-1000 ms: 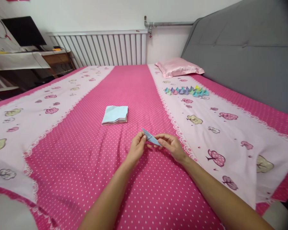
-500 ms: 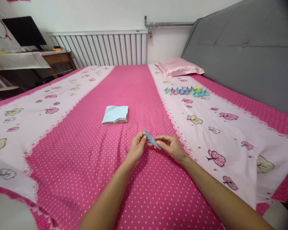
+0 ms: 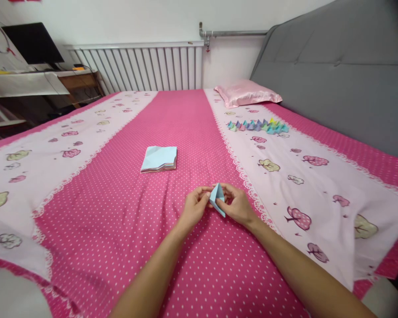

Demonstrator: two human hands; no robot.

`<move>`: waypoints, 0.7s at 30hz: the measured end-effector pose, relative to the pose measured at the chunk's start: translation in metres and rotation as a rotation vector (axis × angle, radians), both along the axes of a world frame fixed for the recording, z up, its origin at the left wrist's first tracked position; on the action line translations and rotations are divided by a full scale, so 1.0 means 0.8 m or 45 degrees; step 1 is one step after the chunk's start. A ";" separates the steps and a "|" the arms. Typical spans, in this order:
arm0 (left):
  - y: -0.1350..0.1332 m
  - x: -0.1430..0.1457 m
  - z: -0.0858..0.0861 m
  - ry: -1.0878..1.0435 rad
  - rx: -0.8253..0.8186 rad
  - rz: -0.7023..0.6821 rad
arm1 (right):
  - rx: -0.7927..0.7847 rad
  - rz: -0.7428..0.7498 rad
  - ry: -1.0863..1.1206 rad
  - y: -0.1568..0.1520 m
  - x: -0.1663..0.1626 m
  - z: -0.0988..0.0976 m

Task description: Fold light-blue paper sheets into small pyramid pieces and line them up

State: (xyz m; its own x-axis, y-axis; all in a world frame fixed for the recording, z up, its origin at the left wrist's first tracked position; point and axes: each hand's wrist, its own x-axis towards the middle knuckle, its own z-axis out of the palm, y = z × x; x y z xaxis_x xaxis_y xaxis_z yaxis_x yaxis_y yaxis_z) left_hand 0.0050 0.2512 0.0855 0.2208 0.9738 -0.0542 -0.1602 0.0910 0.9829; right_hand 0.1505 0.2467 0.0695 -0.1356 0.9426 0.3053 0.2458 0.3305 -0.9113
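Between my two hands, just above the pink dotted bedspread [image 3: 192, 265], is a small light-blue folded paper [image 3: 217, 194] with a pointed top and a partly opened pocket. My left hand [image 3: 197, 204] pinches its left side. On the other side, my right hand [image 3: 237, 204] grips it, the thumb pressed at the opening. Some fingertips of both hands are hidden behind the paper. Beyond my left hand lies a stack of square paper sheets [image 3: 159, 157], light blue on top.
Several small folded paper pieces [image 3: 258, 126] in mixed colours stand in rows at the right. Behind them rests a pink pillow [image 3: 247, 93] beside the grey headboard [image 3: 338, 70]. A white radiator [image 3: 139, 66] lines the wall; a desk with a monitor [image 3: 35, 44] is far left.
The blue paper has been turned and spread from a flat, slanted shape into an opened, upright pointed one. My left hand has shifted slightly right and down; the right thumb has moved to the opening.
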 end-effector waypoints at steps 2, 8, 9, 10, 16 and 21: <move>-0.002 0.003 -0.002 -0.025 -0.026 -0.008 | 0.039 -0.065 -0.069 0.001 0.000 0.001; -0.006 0.003 0.003 -0.074 -0.021 -0.075 | 0.171 -0.159 -0.108 0.004 0.001 0.006; -0.008 0.003 0.005 -0.082 -0.020 -0.102 | 0.168 -0.172 -0.107 0.004 0.001 0.006; -0.009 0.003 0.006 -0.085 -0.015 -0.135 | 0.160 -0.181 -0.106 0.003 0.001 0.006; -0.010 0.011 -0.004 -0.089 0.010 -0.137 | 0.140 -0.250 -0.100 0.001 0.000 0.002; -0.009 0.011 -0.008 -0.045 -0.070 -0.094 | 0.214 -0.224 -0.156 0.002 0.000 0.003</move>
State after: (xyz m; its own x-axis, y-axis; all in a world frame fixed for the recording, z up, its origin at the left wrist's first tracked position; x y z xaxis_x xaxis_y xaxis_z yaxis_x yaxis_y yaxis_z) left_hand 0.0134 0.2439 0.0794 0.2943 0.9507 -0.0978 -0.1856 0.1573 0.9700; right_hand 0.1506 0.2483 0.0721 -0.0196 0.8925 0.4506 0.4176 0.4168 -0.8074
